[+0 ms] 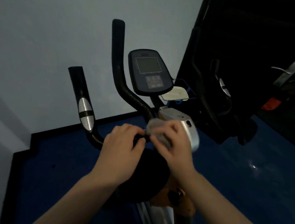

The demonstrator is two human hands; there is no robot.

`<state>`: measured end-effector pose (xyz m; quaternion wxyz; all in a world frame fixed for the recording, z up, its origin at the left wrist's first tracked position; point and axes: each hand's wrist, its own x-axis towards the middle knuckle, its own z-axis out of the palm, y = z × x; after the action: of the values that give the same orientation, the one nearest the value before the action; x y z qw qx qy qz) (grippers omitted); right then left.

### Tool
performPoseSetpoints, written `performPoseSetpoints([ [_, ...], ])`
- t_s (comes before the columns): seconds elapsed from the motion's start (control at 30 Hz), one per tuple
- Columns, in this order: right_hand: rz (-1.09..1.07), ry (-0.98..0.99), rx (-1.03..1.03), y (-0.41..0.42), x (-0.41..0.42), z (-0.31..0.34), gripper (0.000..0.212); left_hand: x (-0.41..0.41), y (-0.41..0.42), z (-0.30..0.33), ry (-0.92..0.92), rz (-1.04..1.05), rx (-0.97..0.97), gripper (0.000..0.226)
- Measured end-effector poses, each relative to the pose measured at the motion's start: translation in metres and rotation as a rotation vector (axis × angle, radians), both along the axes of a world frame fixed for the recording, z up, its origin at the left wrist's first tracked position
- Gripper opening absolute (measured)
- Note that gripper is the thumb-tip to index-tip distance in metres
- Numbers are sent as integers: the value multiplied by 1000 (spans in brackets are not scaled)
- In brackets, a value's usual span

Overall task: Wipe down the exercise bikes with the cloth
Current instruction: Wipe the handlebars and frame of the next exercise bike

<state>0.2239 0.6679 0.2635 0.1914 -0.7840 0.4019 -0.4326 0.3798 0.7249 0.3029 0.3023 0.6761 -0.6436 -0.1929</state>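
Exercise bike (159,171) fills the middle of your view, with its dark saddle nearest you and its handlebars (118,68) rising toward the far wall. The console (150,72) stands beyond them at centre, and a small wire rack (186,90) with a pale pad sits just right of it. Your left hand (123,149) curls down over the bar junction ahead of the saddle, fingers bent around what looks like a dark knob or bar, though the dim light hides exactly what. Your right hand (170,143) is blurred with motion and is closed on a pale, crumpled cloth (155,127), pressing it near the silver housing (185,125). You seem to be in the wiping step, working the centre of the bars. Next, you would likely carry the cloth outward along each handlebar and up to the console, keeping firm contact on the curves.
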Motion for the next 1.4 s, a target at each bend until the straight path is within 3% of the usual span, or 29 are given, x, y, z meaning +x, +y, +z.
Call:
performPoseSetpoints([
  [0.13,87,-52,-37,24,-20,-21,11,0,0,1,-31,68,34,29],
  [0.2,47,32,-123,2,-6,-9,12,-1,0,1,-23,73,55,27],
  [0.33,2,-24,-81,-33,21,14,9,-1,3,0,33,97,56,24],
  [0.53,111,-23,-88,10,-13,-21,9,-1,1,-2,103,147,16,25],
  [0.73,-43,27,-68,-51,32,25,10,-2,1,-2,86,151,16,25],
  [0.93,68,-29,2,5,-9,-10,17,1,2,-5,131,140,-23,22],
  [1.13,67,49,-89,-67,42,36,12,-2,2,-2,121,155,-27,21],
  [1.33,67,-21,48,-8,-8,-3,15,0,3,-5,159,167,-32,19],
  [1.4,96,35,-3,-12,-6,1,13,-1,3,-5,174,172,-46,19],
])
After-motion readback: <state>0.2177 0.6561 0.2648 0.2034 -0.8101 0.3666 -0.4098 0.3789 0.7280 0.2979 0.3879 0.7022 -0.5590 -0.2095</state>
